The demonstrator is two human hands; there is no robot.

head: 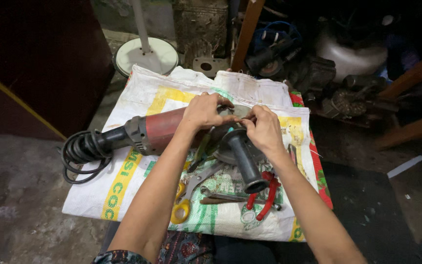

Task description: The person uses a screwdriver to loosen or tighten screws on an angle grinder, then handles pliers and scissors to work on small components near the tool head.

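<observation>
Head view: we note pliers (264,195) and scissors (184,198) near the sack's (137,190) near edge. The grinder (172,129) lies lengthwise left-right, side handle (244,159) pointing toward us. Left hand (203,111) grips its head; right hand (264,129) fingers pinch there.

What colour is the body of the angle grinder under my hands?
Red, with a grey rear section and black cable; the angle grinder shows clearly in the head view.
</observation>
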